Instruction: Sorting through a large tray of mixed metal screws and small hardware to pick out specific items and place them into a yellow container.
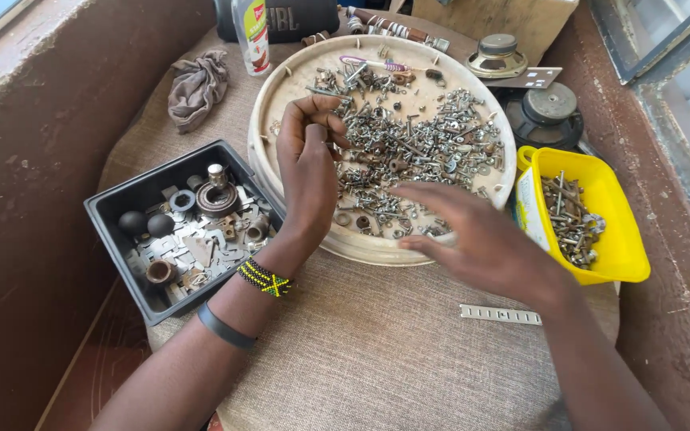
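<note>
A round cream tray (275, 104) holds a heap of several small screws, nuts and washers (417, 144). My left hand (307, 164) hovers over the tray's left part with its fingers curled toward the palm; whether a small part is pinched there, I cannot tell. My right hand (473, 235) is blurred over the tray's near rim, fingers spread flat and pointing left, holding nothing. Two bands, one beaded and one dark, sit on my left wrist.
A black bin (113, 209) of metal brackets, knobs and rings stands left of the tray. A yellow tub (620, 239) of screws sits to the right. A perforated metal strip (501, 314) lies on the cloth. A rag (196, 84), a bottle (252, 36) and speaker parts (549, 112) lie behind.
</note>
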